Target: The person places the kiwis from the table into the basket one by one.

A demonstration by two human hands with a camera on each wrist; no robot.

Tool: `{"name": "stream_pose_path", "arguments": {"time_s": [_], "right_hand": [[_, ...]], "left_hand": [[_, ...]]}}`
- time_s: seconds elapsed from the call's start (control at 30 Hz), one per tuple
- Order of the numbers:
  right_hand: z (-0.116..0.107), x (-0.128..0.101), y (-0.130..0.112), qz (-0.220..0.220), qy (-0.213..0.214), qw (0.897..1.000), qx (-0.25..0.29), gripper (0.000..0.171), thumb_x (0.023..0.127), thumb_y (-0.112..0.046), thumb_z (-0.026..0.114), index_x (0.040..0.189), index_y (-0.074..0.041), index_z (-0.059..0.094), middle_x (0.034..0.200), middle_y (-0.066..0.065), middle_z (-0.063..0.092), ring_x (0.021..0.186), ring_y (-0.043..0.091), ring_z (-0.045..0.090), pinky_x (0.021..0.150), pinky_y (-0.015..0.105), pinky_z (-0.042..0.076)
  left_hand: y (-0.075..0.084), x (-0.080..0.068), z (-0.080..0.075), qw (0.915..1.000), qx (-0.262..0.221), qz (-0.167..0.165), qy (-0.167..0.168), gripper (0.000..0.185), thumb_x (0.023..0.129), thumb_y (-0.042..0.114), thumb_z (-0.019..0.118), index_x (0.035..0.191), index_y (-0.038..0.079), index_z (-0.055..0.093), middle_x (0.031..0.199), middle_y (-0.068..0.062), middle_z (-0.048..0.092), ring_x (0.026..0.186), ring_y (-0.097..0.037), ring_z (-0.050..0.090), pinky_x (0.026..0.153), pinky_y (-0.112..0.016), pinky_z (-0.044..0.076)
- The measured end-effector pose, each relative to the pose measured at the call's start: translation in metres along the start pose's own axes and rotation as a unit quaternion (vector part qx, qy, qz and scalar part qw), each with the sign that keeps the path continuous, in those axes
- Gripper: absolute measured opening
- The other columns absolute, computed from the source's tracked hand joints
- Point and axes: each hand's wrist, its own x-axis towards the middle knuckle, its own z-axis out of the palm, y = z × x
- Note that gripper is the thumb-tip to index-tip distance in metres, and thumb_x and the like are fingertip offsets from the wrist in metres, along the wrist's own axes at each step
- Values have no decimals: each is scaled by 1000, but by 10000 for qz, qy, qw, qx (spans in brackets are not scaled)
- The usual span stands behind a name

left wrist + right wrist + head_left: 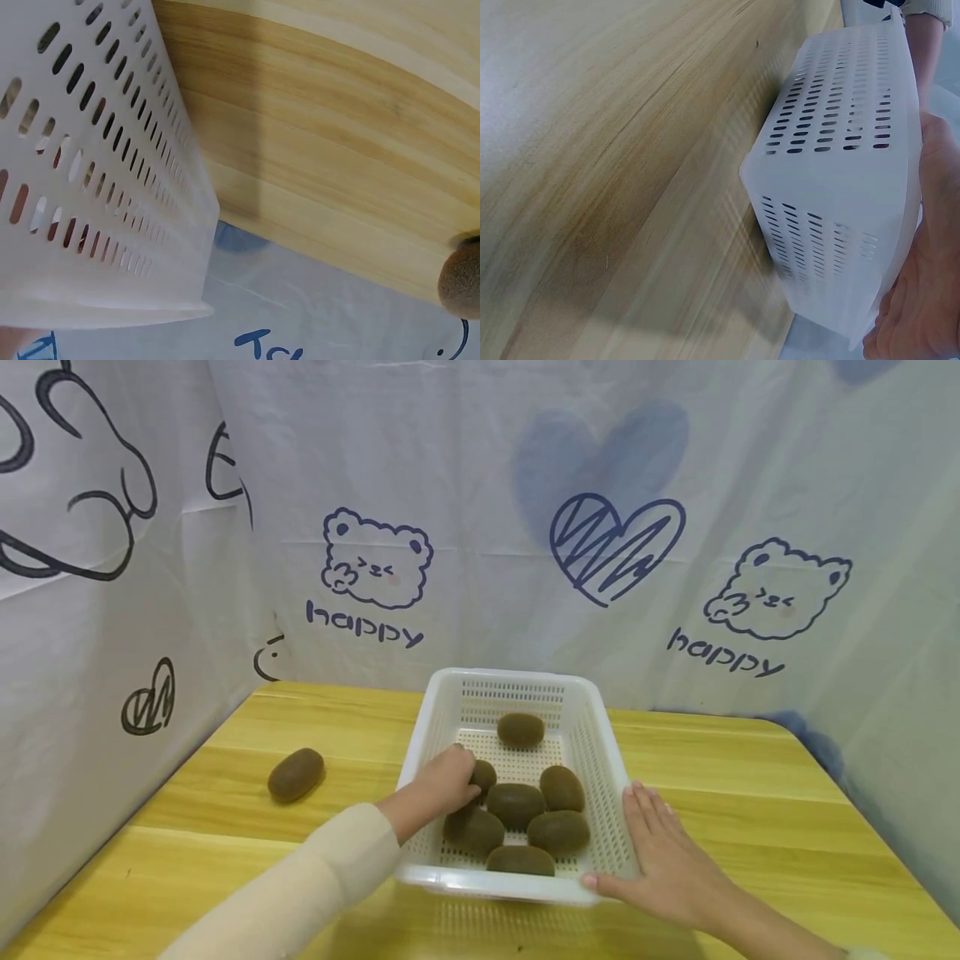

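In the head view a white perforated plastic basket point(606, 752) holds several brown kiwis, one kiwi point(521, 731) apart at the far end and another kiwi point(516, 806) amid the near cluster. My left hand point(448, 777) reaches over the left rim, its fingers curled on a kiwi point(485, 774) by the left wall; the hand covers part of that fruit. At the near right corner, my right hand point(671, 860) rests on the rim, fingers extended along the right side and thumb on the front edge. The right wrist view shows this hand point(922, 270) against the rim.
A single kiwi point(296, 775) lies on the wooden table point(750, 793) left of the basket. Behind and to the left hangs a white cloth point(480, 610) printed with bears and hearts, close past the table's far edge.
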Motion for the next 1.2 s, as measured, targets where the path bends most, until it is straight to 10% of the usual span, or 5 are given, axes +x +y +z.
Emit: {"name": "stream_pose_path", "arguments": {"time_s": [0.53, 1.2], "right_hand": [[-2, 0, -1, -40, -2, 10000, 8, 112, 73, -64, 62, 140, 15, 20, 148, 34, 17, 136, 50, 19, 110, 59, 23], [-3, 0, -1, 23, -86, 9999, 75, 112, 73, -65, 61, 141, 15, 20, 148, 33, 17, 136, 50, 18, 110, 60, 23]], "left_hand": [[-13, -22, -16, 9643, -881, 1093, 2245, 49, 77, 18, 75, 116, -7, 59, 119, -24, 60, 110, -36, 58, 95, -45, 49], [-61, -57, -15, 9343, -1287, 755, 3238, 56, 71, 16, 80, 119, -5, 59, 128, -23, 55, 117, -40, 53, 96, -51, 46]]}}
